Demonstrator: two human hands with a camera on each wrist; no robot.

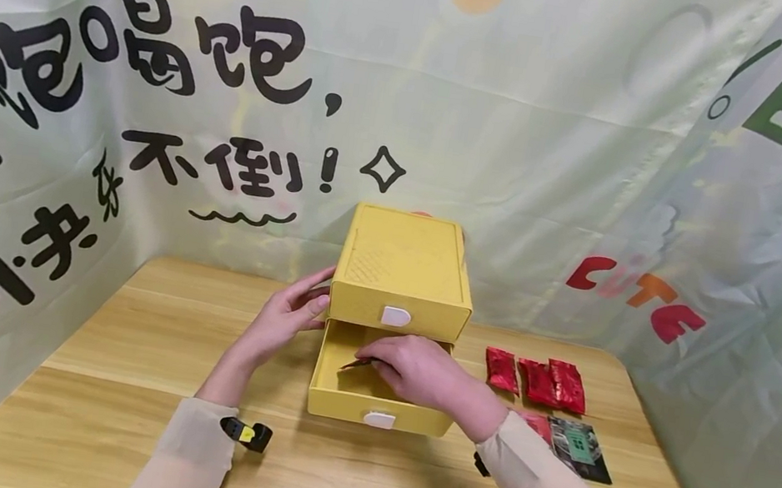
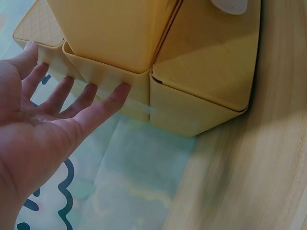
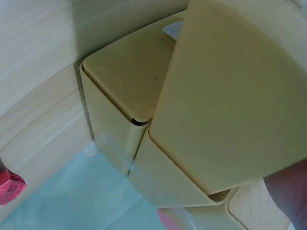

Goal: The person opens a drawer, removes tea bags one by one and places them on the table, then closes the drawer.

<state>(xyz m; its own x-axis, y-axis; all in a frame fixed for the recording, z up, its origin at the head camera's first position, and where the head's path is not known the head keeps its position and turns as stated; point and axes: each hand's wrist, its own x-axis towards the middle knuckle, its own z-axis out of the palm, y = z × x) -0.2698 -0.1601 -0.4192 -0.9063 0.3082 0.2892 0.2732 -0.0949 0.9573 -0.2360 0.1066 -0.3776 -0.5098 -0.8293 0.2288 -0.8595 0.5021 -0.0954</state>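
Note:
A yellow drawer box [image 1: 407,259] stands on the table, with a drawer [image 1: 377,411] below the top one pulled out. Inside that drawer, the fingers of my right hand [image 1: 421,369] pinch a thin, dark, flat packet [image 1: 358,364]; most of it is hidden by the hand. My left hand [image 1: 281,319] is at the box's left side. In the left wrist view its extended fingers [image 2: 103,103] are right at the side wall of the yellow casing [image 2: 136,91]. The pulled-out drawer's outer wall [image 3: 230,96] fills much of the right wrist view, covering nearly all of the right hand.
Several red packets [image 1: 501,370] lie on the table [image 1: 118,346] right of the box. Nearer me are a dark packet with a green label [image 1: 582,448] and a pinkish-red one [image 1: 537,424], partly behind my right sleeve. A printed cloth [image 1: 529,130] hangs behind the box.

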